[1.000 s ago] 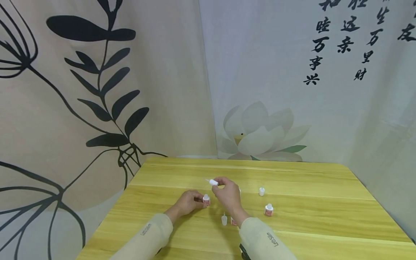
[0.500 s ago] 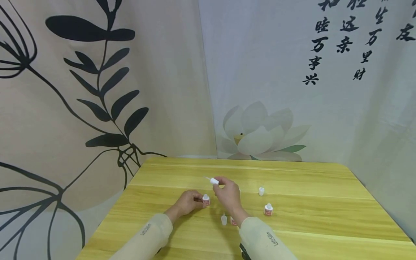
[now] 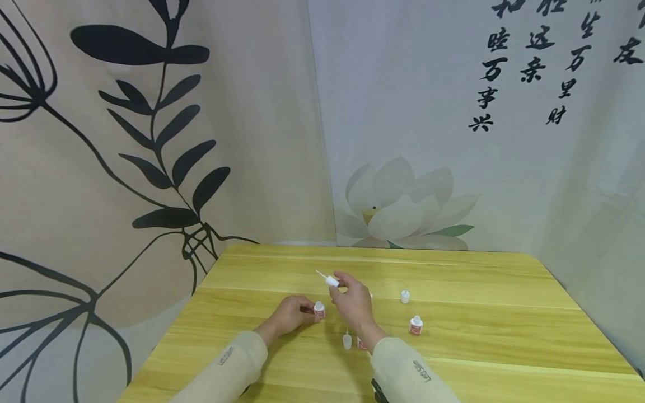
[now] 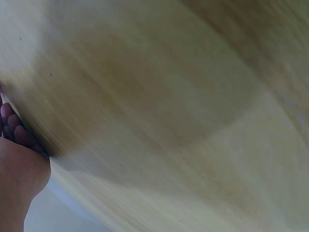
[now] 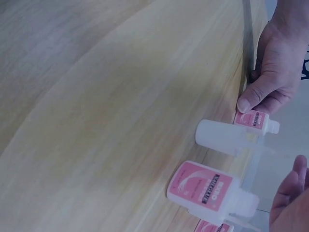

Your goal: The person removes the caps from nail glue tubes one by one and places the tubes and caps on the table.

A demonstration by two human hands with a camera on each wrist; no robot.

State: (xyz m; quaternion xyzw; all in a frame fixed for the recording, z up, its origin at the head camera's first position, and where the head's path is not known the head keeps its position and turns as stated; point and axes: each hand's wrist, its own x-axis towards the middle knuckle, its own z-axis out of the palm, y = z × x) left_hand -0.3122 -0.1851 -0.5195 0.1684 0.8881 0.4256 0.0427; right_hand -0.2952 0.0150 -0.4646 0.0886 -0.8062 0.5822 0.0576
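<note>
My left hand point(image 3: 292, 314) pinches a small nail glue bottle point(image 3: 319, 310) with a pink label and white neck, low over the table. Up and to its right, my right hand point(image 3: 354, 299) holds a white brush cap point(image 3: 332, 281) between thumb and fingers, its thin stem pointing up and left. In the right wrist view the left thumb presses the bottle's pink label point(image 5: 251, 118). There the right hand point(image 5: 292, 198) shows only partly at the lower right edge. The left wrist view catches just part of the left hand point(image 4: 21, 164); its bottle is out of sight.
Below the hands, another brush cap point(image 3: 347, 341) stands stem-up beside a nail glue bottle point(image 3: 361, 343) partly hidden by the right wrist. Farther right are a third bottle point(image 3: 415, 325) and a white cap point(image 3: 405, 296). All are on the wooden table point(image 3: 478, 358).
In my right hand the brush cap has tilted, so its stem points more upward than before. My left hand and the bottle stay nearly still.
</note>
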